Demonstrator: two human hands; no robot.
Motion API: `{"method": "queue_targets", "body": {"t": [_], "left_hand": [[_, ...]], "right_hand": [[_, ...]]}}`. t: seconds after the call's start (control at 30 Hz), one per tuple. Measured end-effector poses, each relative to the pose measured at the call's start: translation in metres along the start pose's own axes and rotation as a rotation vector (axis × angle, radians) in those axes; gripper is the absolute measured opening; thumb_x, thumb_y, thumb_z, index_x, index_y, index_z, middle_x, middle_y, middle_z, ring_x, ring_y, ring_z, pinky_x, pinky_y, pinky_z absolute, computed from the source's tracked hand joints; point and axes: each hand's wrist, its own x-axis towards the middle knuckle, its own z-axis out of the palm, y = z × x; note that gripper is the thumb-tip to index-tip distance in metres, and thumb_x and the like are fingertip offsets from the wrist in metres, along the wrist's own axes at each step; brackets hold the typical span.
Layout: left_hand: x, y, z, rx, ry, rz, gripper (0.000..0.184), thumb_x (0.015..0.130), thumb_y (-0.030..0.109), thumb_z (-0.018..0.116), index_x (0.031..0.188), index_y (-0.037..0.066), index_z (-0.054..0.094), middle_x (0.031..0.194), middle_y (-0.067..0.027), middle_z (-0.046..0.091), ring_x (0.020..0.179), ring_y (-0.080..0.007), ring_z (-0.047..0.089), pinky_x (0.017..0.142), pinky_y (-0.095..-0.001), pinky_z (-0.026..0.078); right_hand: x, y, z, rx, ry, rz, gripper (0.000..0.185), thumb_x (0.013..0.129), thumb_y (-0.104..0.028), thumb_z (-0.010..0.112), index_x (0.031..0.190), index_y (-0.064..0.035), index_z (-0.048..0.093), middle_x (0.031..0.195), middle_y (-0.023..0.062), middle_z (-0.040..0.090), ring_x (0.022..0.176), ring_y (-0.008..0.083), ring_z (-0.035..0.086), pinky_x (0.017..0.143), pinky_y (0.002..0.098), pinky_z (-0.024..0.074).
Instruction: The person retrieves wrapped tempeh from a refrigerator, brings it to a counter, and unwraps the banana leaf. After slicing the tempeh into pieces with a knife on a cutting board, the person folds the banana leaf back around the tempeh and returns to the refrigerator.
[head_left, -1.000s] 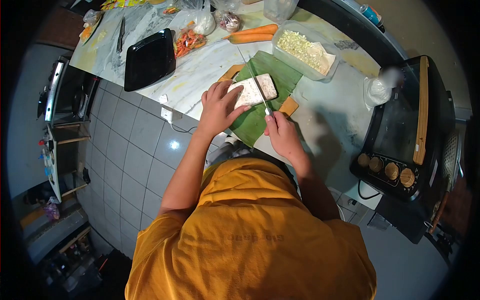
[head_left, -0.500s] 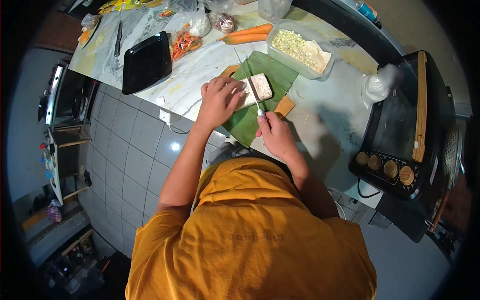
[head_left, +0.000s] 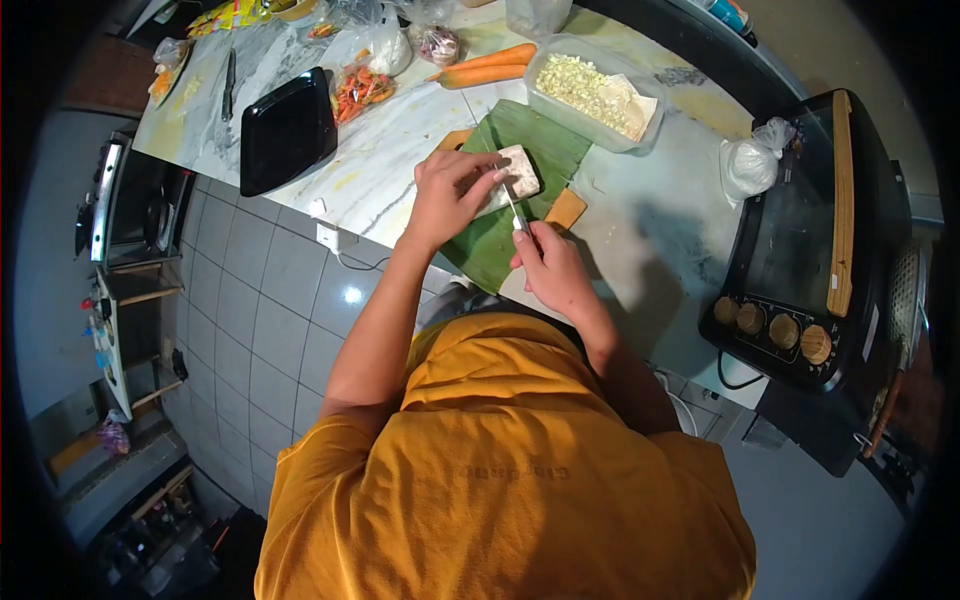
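Here, right hand [head_left: 552, 268] closed on knife [head_left: 519, 225], left hand [head_left: 450, 196] half-curled over white block [head_left: 522, 174]

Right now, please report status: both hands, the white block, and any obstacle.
Right hand grips knife, blade across white block. Left hand over block. Block lies on green leaf. In the way: left fingertips, close to blade.

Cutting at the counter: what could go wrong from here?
1. Cut fingers: the left hand has its fingertips right by the blade of the knife in the right hand; a slip might nick them.
2. Sliding: the speckled white block lies on a loose-looking green leaf, which may shift.
3. Falling tray: the black tray sits at the counter's edge; a bump could tip it.
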Motion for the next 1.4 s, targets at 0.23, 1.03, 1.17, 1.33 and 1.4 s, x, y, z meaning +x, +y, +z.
{"method": "queue_targets", "body": {"t": [0.23,1.03,1.17,1.33,1.4], "left_hand": [[0.012,-0.007,-0.006,0.027,-0.050,-0.007,0.019,0.086,0.032,0.076,0.100,0.019,0.077,0.085,-0.0010,0.066,0.094,-0.0233,0.058,0.086,-0.0379,0.035],[0.130,0.013,-0.048,0.259,-0.429,0.638,0.054,0.077,0.024,0.082,0.129,0.019,0.068,0.099,0.0054,0.076,0.101,-0.0205,0.062,0.096,-0.0391,0.045],[0.129,0.016,-0.053,0.147,-0.426,0.580,0.060,0.075,0.026,0.083,0.132,0.020,0.065,0.098,0.0047,0.076,0.103,-0.0211,0.062,0.102,-0.0394,0.041],[0.116,0.008,-0.037,0.122,-0.626,0.546,0.062,0.075,0.024,0.083,0.133,0.018,0.064,0.097,0.0033,0.076,0.104,-0.0220,0.062,0.104,-0.0406,0.039],[0.117,0.006,-0.034,0.103,-0.658,0.558,0.062,0.076,0.023,0.083,0.134,0.016,0.063,0.096,0.0029,0.076,0.104,-0.0223,0.062,0.104,-0.0411,0.039]], "right_hand": [[-0.001,-0.001,-0.001,0.014,0.005,0.006,0.029,0.102,-0.029,0.053,0.100,-0.0017,0.059,0.074,0.0150,0.071,0.073,0.0349,0.071,0.068,0.0438,0.0529],[-0.044,0.008,-0.043,-0.073,0.140,-0.111,0.019,0.098,-0.019,0.060,0.097,0.0005,0.060,0.069,0.0205,0.059,0.061,0.0317,0.063,0.058,0.0405,0.0459],[-0.060,0.044,-0.047,-0.051,0.275,0.011,0.021,0.099,-0.020,0.059,0.099,0.0005,0.061,0.064,0.0145,0.057,0.056,0.0218,0.057,0.057,0.0352,0.0451],[-0.066,0.050,-0.044,0.178,0.416,0.084,0.022,0.103,-0.022,0.055,0.102,-0.0013,0.063,0.066,0.0000,0.055,0.059,0.0072,0.050,0.055,0.0277,0.0429],[-0.066,0.049,-0.041,0.218,0.419,0.100,0.022,0.103,-0.021,0.054,0.103,-0.0013,0.063,0.067,-0.0004,0.055,0.059,0.0069,0.050,0.055,0.0269,0.0428]]}}
